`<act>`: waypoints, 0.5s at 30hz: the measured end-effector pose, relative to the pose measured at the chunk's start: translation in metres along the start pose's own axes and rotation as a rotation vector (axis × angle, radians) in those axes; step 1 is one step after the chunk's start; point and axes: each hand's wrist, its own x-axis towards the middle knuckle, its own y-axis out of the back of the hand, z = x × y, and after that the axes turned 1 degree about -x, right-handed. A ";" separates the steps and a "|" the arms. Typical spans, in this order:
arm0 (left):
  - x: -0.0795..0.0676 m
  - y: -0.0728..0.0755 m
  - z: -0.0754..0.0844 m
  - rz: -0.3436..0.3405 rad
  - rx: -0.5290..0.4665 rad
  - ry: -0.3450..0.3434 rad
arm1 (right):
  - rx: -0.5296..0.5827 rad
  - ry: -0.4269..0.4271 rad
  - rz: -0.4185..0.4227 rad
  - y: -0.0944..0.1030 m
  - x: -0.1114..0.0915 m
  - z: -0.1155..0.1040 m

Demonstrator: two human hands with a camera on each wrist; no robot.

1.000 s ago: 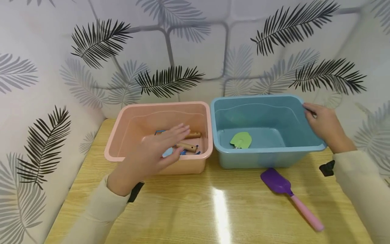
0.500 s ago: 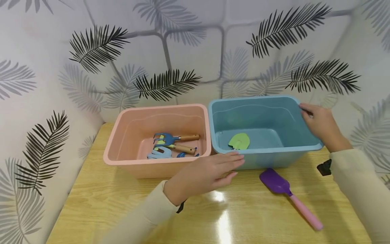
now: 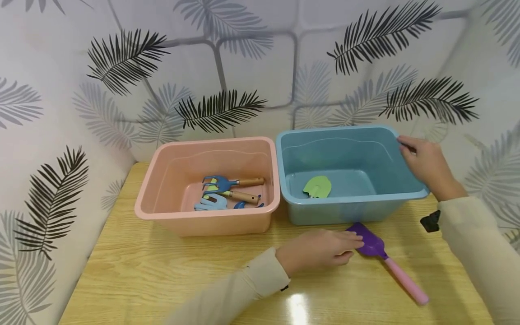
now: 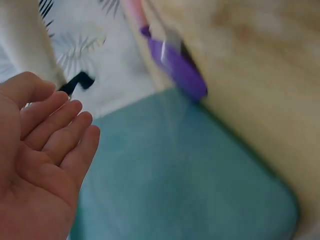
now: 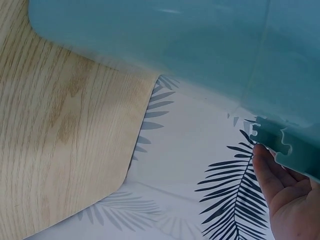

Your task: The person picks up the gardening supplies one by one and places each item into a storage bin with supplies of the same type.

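A purple toy shovel [image 3: 406, 280] with a pink handle lies on the table in front of the blue bin [image 3: 357, 199]. My left hand [image 3: 317, 250] is low over the table at the shovel's blade, its fingers loosely bent. In the left wrist view that hand [image 4: 47, 160] holds nothing, and the shovel [image 4: 175, 67] lies beyond its fingertips. My right hand [image 3: 428, 164] grips the right rim of the blue bin; in the right wrist view its fingers [image 5: 267, 167] are at the rim's underside. Inside the blue bin lies a green shovel head [image 3: 318, 186].
A pink bin [image 3: 207, 220] stands left of the blue one, close against it. It holds a blue hand rake [image 3: 221, 183], a light blue fork-like tool [image 3: 213, 202] and other wooden-handled tools. Behind the wooden table [image 3: 134, 266] hangs a leaf-patterned cloth [image 3: 260, 63].
My left hand has moved right and toward the table's front, from over the pink bin to the purple shovel's blade. My right hand stays at the blue bin's rim.
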 end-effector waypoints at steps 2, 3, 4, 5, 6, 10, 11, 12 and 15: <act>0.010 -0.009 0.004 -0.024 -0.027 -0.005 | 0.003 0.000 -0.002 0.000 0.000 0.000; 0.015 -0.012 0.006 -0.033 -0.047 -0.003 | 0.003 -0.001 -0.003 0.001 0.000 0.000; 0.020 -0.016 0.008 -0.030 -0.056 -0.002 | 0.006 -0.003 -0.004 0.001 0.000 0.000; 0.024 -0.020 0.010 -0.025 -0.060 0.000 | 0.005 -0.005 -0.005 0.001 0.000 0.000; 0.029 -0.023 0.012 -0.020 -0.058 0.002 | 0.003 -0.007 -0.006 0.001 0.000 0.000; 0.044 -0.036 0.016 -0.006 -0.056 0.032 | 0.001 -0.015 -0.011 0.001 0.000 0.001; 0.048 -0.040 0.016 -0.003 -0.057 0.040 | 0.001 -0.014 -0.012 0.001 0.000 0.001; 0.051 -0.043 0.017 0.003 -0.048 0.043 | 0.001 -0.012 -0.012 0.001 0.000 0.001; 0.060 -0.053 0.018 0.002 0.022 0.039 | 0.005 -0.008 -0.014 0.001 0.000 0.001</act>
